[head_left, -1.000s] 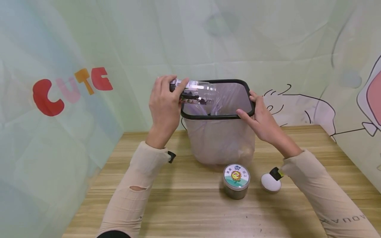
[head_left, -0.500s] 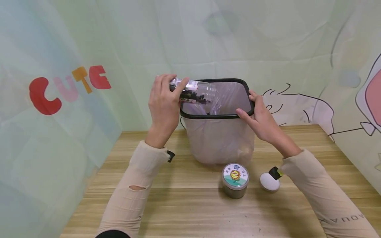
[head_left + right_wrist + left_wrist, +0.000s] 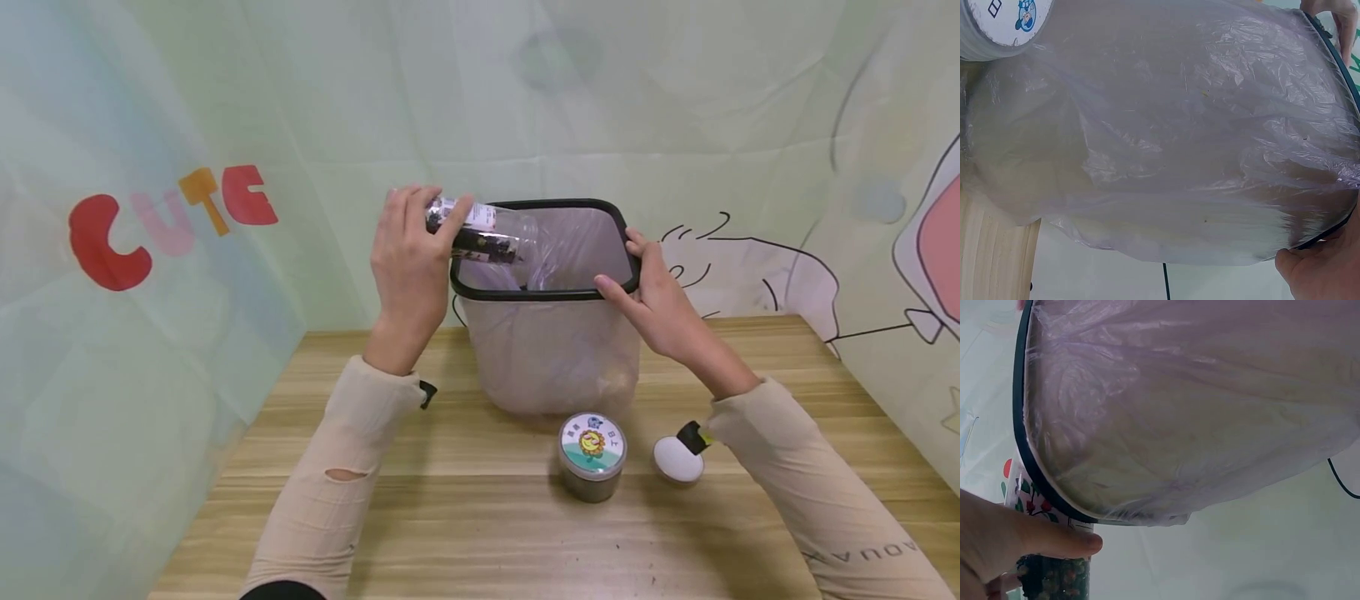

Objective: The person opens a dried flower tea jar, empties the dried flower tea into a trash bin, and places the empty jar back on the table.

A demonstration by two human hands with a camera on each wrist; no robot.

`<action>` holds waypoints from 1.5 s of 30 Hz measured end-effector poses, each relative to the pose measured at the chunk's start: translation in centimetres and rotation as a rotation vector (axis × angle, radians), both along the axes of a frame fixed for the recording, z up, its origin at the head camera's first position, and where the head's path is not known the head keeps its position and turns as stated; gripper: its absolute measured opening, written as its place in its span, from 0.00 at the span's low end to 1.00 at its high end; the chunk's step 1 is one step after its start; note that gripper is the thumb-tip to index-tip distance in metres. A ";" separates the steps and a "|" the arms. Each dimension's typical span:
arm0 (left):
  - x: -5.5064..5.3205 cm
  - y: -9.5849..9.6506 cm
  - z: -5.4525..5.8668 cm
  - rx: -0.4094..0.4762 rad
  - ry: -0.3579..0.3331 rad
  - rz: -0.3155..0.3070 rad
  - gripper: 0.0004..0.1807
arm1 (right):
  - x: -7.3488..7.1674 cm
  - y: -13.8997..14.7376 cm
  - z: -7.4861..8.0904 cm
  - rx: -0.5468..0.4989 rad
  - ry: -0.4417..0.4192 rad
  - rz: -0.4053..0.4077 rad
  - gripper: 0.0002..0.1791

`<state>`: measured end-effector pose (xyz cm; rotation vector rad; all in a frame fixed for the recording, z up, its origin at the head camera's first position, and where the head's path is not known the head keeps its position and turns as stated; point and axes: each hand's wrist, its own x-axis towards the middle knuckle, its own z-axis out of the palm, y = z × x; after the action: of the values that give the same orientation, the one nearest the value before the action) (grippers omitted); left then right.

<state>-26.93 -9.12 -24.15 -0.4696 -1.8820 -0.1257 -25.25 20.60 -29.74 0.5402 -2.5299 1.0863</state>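
Note:
My left hand grips a clear jar lying nearly on its side, its mouth over the inside of a bin. Dark bits lie along the jar's lower side, and a printed label wraps its base end. In the left wrist view, the thumb crosses the jar, which shows small dark and reddish pieces beside the bin's rim. My right hand grips the black rim at the right corner, thumb in front and fingers behind. A thin, see-through plastic bag lines the bin; its bottom is hidden.
A round tin with a sunflower picture on its lid stands in front of the bin. Right of it lies a white round lid, close to the right wrist strap. Small dark crumbs dot the wooden table. Printed cloth walls enclose the table.
The jar in my left hand has shifted very slightly left and turned a little, and its dark contents lie somewhat differently. My right hand stays on the rim.

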 end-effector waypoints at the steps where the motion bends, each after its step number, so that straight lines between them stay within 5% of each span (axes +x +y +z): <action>1: 0.0 0.0 0.0 -0.004 0.001 0.002 0.28 | 0.0 0.0 0.0 0.001 -0.001 0.000 0.49; 45: 0.3 0.4 0.1 -0.102 0.104 0.053 0.26 | 0.0 0.0 0.0 -0.013 -0.008 0.004 0.48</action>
<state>-26.59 -8.70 -24.07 -0.4863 -1.8023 0.0294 -25.24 20.62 -29.77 0.5392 -2.5277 1.1080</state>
